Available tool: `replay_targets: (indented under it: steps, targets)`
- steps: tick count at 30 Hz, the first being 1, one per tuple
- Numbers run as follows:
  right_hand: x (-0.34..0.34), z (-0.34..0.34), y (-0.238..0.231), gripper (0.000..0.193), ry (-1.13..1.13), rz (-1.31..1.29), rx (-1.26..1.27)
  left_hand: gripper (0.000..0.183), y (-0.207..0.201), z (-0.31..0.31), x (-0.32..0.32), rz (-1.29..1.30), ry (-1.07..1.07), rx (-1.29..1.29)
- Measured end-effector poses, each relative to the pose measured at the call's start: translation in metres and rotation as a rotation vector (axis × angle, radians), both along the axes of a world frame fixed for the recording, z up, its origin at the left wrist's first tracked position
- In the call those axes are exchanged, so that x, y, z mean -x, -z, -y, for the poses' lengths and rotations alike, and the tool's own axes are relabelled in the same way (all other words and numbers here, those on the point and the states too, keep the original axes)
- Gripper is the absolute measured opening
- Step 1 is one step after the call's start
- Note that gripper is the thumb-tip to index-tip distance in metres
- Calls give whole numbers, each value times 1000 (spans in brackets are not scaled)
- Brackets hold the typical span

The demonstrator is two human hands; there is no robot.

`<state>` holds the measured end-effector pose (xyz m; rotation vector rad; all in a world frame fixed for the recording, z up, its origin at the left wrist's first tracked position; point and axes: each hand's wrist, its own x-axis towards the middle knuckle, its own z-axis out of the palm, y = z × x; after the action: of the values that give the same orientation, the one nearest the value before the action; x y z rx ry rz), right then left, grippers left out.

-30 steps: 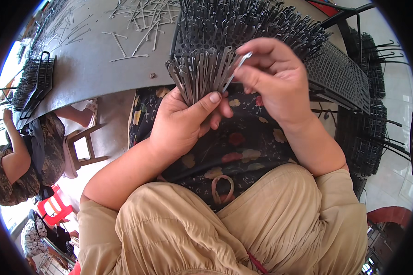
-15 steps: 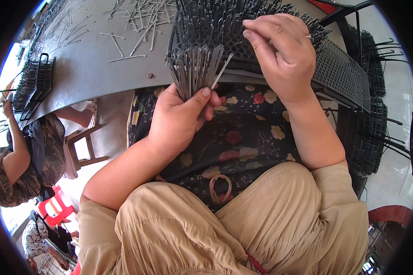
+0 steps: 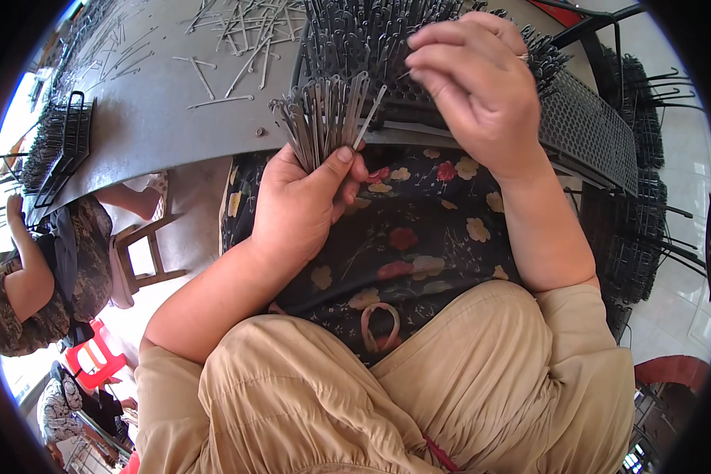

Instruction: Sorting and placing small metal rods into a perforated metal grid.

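Observation:
My left hand [image 3: 296, 201] is closed around a fanned bundle of thin metal strips [image 3: 324, 122]. Their looped ends point up and away from me, and the thumb presses across the lower part. Beyond the bundle, a perforated black metal rack [image 3: 584, 118] carries a dense mass of upright dark strips with looped ends [image 3: 363, 35]. My right hand [image 3: 482, 95] hovers at the near side of that mass, its fingers bent and apart. I see nothing between them, though the palm side is partly hidden.
Loose metal strips [image 3: 249, 39] lie scattered on the grey table [image 3: 158, 122]. A smaller rack of dark strips [image 3: 67, 146] stands at the table's left edge, near a seated person [image 3: 67, 253]. Black hooked bundles [image 3: 640, 221] hang at right. A floral apron [image 3: 403, 213] covers my lap.
My left hand and its bundle have shifted slightly left. The right hand has moved a little up and left, and its fingers have spread from a near pinch.

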<state>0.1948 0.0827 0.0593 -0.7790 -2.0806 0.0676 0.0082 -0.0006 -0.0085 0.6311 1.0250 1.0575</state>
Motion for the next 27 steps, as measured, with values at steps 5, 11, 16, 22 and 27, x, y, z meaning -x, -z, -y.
replay_targets:
  steps: [5,11,16,22,27]
  targets:
    - [-7,-8,22,21,35,-111,-60,8,3,0,-1,18,0,-5]
    - [-4,-11,28,21,-14,122,-209,9,-2,0,0,7,21,-5]
    - [9,36,30,31,-147,-573,1037,10,-5,3,0,52,41,-72]
    - [-4,23,30,32,-202,-716,906,13,-4,2,-4,60,120,-104]
    - [-20,3,32,36,-29,-478,221,12,-4,1,-7,-69,139,-74]
